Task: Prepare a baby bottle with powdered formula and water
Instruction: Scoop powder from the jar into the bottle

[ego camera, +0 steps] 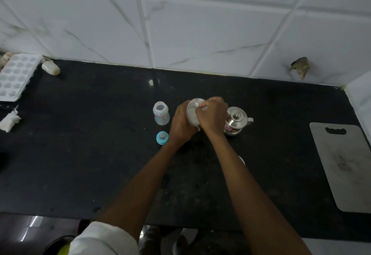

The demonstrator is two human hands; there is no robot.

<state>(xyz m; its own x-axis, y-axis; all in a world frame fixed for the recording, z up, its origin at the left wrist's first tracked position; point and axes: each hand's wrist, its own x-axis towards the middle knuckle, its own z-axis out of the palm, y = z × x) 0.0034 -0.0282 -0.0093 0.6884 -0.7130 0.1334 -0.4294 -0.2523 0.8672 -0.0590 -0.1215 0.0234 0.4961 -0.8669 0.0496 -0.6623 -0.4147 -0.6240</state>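
Note:
An open, clear baby bottle (pixel 161 114) stands upright on the black counter (pixel 90 154), left of my hands. Its teal nipple cap (pixel 162 138) lies just in front of it. My left hand (pixel 181 124) grips the side of a white formula container (pixel 192 112), which is tilted toward me with its mouth open. My right hand (pixel 213 115) reaches over the container's mouth, fingers pinched on a small white scoop (pixel 197 105); most of the scoop is hidden. A small steel kettle (pixel 235 121) with its lid on stands right behind my right hand.
A grey cutting board (pixel 345 166) lies at the counter's right. At the far left are a white ice tray (pixel 16 76), a pale soap-like lump (pixel 50 68) and a crumpled white cloth (pixel 9 121). A white lid edge (pixel 242 159) peeks out beside my right forearm.

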